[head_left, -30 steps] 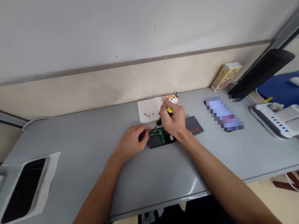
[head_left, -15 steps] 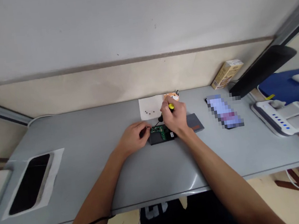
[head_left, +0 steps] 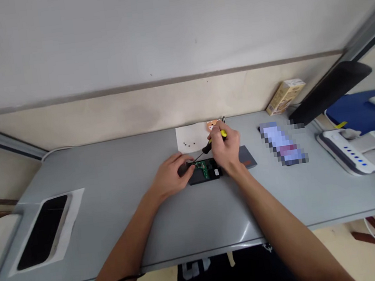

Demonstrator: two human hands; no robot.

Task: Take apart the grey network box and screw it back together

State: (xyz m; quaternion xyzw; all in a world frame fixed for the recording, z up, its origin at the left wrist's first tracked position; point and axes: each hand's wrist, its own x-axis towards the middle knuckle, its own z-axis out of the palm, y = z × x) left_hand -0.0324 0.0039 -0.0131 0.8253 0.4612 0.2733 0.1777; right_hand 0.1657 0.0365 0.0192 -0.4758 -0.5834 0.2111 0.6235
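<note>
A small dark case [head_left: 199,178] with a green circuit board [head_left: 205,169] in it lies mid-table. My right hand [head_left: 226,150] is closed round a screwdriver [head_left: 212,141] with a black and yellow handle, its thin tip slanting down to the left end of the board. My left hand [head_left: 171,175] rests at the case's left end, fingers curled and pinched against its edge. A white sheet of paper [head_left: 190,138] with a few small dark screws [head_left: 186,144] lies just behind the case. A dark grey cover plate [head_left: 248,157] lies to the right under my right hand.
A phone [head_left: 282,142] with a lit screen lies to the right. A yellow box [head_left: 284,96] leans at the wall, beside a dark monitor [head_left: 330,86]. An orange figure [head_left: 211,124] sits behind the paper. A rectangular opening [head_left: 42,230] is cut in the grey table [head_left: 116,177] at the left. A white device [head_left: 354,150] stands far right.
My right hand has tilted the screwdriver lower and farther right, so the handle now slants. My left hand has shifted slightly right along the case. The view has drifted a little.
</note>
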